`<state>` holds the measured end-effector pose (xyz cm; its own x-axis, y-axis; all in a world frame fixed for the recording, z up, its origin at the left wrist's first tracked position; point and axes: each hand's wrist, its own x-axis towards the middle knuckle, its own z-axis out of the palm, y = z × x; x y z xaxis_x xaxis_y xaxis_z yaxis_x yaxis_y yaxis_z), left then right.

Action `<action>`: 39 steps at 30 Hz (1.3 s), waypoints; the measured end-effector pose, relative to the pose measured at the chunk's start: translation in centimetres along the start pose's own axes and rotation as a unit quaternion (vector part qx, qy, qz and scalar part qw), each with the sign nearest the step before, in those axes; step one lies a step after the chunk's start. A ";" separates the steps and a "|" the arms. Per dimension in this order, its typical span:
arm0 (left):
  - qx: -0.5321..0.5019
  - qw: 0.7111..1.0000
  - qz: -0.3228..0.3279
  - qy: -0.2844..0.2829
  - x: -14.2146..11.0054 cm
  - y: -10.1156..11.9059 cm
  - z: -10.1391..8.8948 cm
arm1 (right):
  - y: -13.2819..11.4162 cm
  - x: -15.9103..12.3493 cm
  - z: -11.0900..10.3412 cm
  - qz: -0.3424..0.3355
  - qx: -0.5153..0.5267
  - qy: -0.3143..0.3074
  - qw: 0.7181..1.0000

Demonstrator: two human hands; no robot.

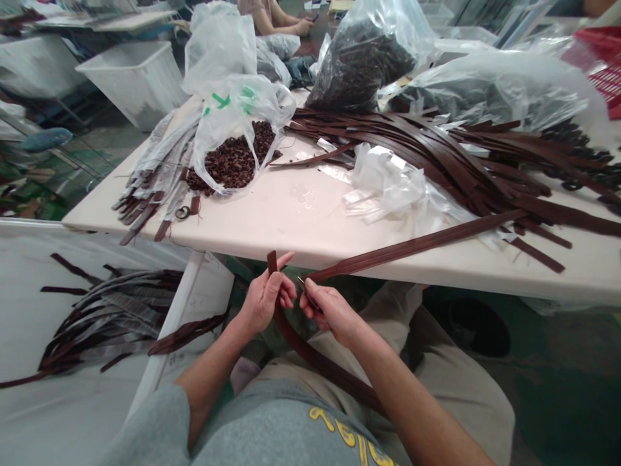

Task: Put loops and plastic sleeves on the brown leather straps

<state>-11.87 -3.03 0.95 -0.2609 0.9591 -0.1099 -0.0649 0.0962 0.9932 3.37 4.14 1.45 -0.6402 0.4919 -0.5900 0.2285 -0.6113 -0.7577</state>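
In the head view my left hand (266,299) is closed around a dark brown strap (310,353). The strap's short end stands up above my thumb, and the rest curves down over my lap and under my right forearm. My right hand (326,307) is wrapped round a small pointed metal tool (301,283), its bright tip aimed at my left fingers; the handle is mostly hidden in the palm. Just beyond my right fingers lies the tapered end of another brown strap (412,249), stretched across the table edge. I cannot tell whether that hand touches it.
The white table (252,223) carries a strap pile (431,152), crumpled plastic film (388,184) and an open bag (233,155) of small brown pieces. Wrapped straps (150,175) lie at its left end. A white bin (29,278) with straps stands left. Another person (276,18) sits beyond.
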 end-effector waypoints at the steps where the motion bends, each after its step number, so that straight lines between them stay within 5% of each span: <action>1: -0.005 1.000 0.005 0.000 -0.1 0.0 0.0 | 0.0 0.0 0.1 0.000 0.004 -0.001 1.000; 16: -0.094 0.990 0.109 0.006 -1.1 0.0 -0.2 | -0.3 -0.3 -0.2 -0.042 0.025 0.006 0.999; 21: -0.125 0.991 0.043 0.025 -0.5 0.2 0.0 | -1.9 -1.7 -1.3 -0.062 0.010 -0.025 0.998; 26: -0.173 0.984 -0.014 0.031 0.5 -0.1 0.7 | -4.8 -1.7 -4.5 -0.107 -0.066 0.095 0.987; 28: -0.189 0.981 -0.029 0.032 0.7 -0.2 1.1 | -6.3 -1.3 -6.1 -0.152 -0.190 0.168 0.955; 31: -0.216 0.975 -0.051 0.025 0.8 -0.5 1.7 | -8.7 -0.5 -8.2 -0.202 -0.412 0.277 0.844; 34: -0.241 0.968 -0.064 0.019 0.7 -0.6 2.3 | -10.7 -0.3 -9.1 -0.213 -0.482 0.359 0.770; 36: -0.256 0.964 -0.065 0.025 0.6 -0.3 2.7 | -10.8 -0.9 -8.5 -0.285 -0.489 0.398 0.723; 38: -0.275 0.959 -0.061 0.037 0.5 0.3 3.2 | -9.6 -2.3 -6.7 -0.372 -0.475 0.385 0.698; 39: -0.287 0.955 -0.059 0.042 0.5 0.7 3.5 | -8.5 -3.0 -5.4 -0.398 -0.454 0.350 0.716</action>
<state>-8.67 -1.58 1.77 -0.2944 0.9236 -0.2455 -0.6097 0.0164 0.7925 7.37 11.20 8.15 -0.3806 0.8453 0.3750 0.5817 0.5341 -0.6135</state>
